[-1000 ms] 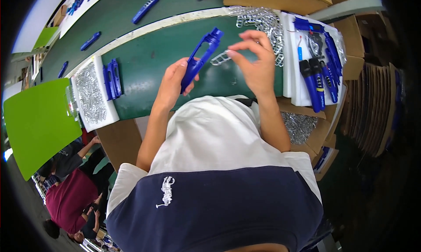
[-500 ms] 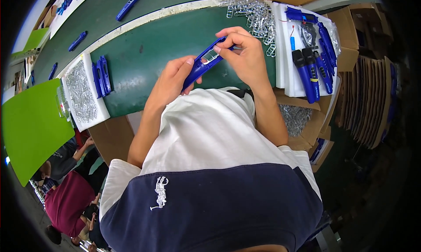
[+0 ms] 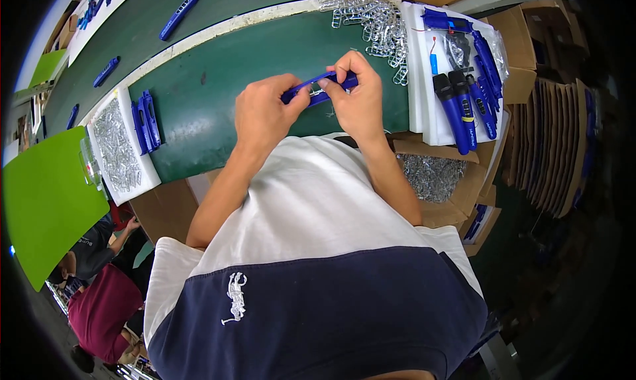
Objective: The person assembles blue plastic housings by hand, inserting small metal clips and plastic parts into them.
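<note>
Both my hands hold one long blue plastic part (image 3: 318, 89) level above the green table mat (image 3: 205, 95). My left hand (image 3: 264, 112) grips its left end. My right hand (image 3: 358, 95) closes on its right end, with the fingers pressing a small clear piece into it. A heap of clear metal-looking clips (image 3: 374, 19) lies just beyond my right hand.
A white tray (image 3: 424, 108) at the right carries several blue parts (image 3: 464, 82). At the left, a white tray (image 3: 122, 158) holds small silver pieces and two blue parts (image 3: 146, 118). Cardboard boxes stand at the right, one with silver pieces (image 3: 430, 175). Other people sit at lower left.
The blue part went from tilted upright in my left hand to level. My right hand brought the clear piece onto it and now grips its right end.
</note>
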Demonstrator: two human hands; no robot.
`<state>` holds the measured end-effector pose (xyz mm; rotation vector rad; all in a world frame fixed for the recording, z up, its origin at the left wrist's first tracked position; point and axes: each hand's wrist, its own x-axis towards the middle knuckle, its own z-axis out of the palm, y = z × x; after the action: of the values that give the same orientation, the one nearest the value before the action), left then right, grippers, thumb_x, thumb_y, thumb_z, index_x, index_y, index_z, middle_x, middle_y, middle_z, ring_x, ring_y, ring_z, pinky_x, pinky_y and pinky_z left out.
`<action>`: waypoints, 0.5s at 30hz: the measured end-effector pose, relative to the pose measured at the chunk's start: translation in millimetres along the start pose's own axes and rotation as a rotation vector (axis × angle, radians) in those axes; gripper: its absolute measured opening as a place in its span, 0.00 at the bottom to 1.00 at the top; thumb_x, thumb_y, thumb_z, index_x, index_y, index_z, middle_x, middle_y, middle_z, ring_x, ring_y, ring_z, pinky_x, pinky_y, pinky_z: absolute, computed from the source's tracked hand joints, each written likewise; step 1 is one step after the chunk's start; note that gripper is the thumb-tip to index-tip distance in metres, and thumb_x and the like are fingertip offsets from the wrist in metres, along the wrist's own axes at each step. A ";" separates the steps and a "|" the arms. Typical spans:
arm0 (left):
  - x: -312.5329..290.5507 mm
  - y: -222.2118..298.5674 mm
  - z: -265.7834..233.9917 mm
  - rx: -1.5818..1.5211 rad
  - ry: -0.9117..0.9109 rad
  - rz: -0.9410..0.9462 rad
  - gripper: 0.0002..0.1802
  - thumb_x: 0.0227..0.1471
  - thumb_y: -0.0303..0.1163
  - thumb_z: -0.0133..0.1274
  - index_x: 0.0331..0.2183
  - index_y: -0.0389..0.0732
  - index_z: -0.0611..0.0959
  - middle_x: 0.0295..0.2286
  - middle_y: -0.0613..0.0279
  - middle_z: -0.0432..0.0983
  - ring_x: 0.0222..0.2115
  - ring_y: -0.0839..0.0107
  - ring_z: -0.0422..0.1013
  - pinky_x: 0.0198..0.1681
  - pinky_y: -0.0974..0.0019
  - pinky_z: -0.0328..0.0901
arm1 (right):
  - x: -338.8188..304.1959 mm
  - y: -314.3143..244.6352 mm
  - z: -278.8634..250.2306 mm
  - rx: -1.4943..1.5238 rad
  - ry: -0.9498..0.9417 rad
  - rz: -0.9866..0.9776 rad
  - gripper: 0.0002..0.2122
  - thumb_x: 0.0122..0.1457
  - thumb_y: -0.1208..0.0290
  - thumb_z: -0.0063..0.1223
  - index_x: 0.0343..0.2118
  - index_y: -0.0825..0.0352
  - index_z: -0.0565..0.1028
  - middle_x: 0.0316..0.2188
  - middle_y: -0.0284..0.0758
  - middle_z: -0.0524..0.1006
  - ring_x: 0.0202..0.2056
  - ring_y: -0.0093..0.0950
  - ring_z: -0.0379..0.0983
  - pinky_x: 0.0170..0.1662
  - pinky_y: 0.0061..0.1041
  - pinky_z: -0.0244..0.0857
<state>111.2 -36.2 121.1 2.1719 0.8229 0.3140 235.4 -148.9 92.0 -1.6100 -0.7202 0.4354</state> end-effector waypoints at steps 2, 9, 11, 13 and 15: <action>-1.5 -1.4 6.2 0.018 0.008 0.035 0.10 0.52 0.32 0.61 0.31 0.34 0.86 0.19 0.55 0.77 0.16 0.66 0.69 0.23 0.64 0.64 | -2.1 5.2 3.7 0.075 0.046 0.033 0.15 0.47 0.90 0.62 0.26 0.68 0.66 0.27 0.33 0.69 0.36 0.28 0.76 0.39 0.25 0.69; 7.9 -0.4 -10.8 -0.038 -0.198 0.035 0.11 0.49 0.35 0.61 0.29 0.37 0.86 0.25 0.53 0.79 0.24 0.55 0.74 0.29 0.56 0.68 | -5.8 -7.2 -2.7 0.179 0.031 0.250 0.11 0.51 0.85 0.63 0.35 0.68 0.73 0.34 0.35 0.79 0.38 0.22 0.77 0.39 0.24 0.71; 9.4 -3.7 -10.0 0.068 -0.219 -0.022 0.11 0.48 0.34 0.62 0.30 0.37 0.86 0.27 0.54 0.79 0.26 0.54 0.74 0.31 0.56 0.68 | -6.7 -5.0 -10.6 0.123 -0.060 0.275 0.12 0.53 0.86 0.62 0.38 0.68 0.73 0.35 0.33 0.77 0.36 0.19 0.75 0.38 0.20 0.70; 9.5 0.1 -11.4 0.090 -0.228 -0.016 0.10 0.47 0.33 0.62 0.30 0.37 0.86 0.27 0.55 0.79 0.25 0.54 0.74 0.31 0.55 0.68 | -7.6 -0.8 -13.0 0.066 -0.150 0.299 0.13 0.54 0.87 0.61 0.41 0.68 0.73 0.36 0.31 0.76 0.34 0.16 0.72 0.36 0.16 0.70; 9.0 0.4 -10.0 0.112 -0.235 -0.010 0.10 0.46 0.33 0.62 0.30 0.37 0.86 0.27 0.55 0.79 0.25 0.54 0.74 0.31 0.55 0.67 | -8.7 4.2 -11.1 0.006 -0.123 0.229 0.13 0.55 0.87 0.60 0.42 0.70 0.74 0.36 0.32 0.77 0.35 0.17 0.75 0.38 0.18 0.72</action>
<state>113.6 -24.7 127.7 2.2545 0.7320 0.0059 237.1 -163.2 88.7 -1.6775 -0.6276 0.7070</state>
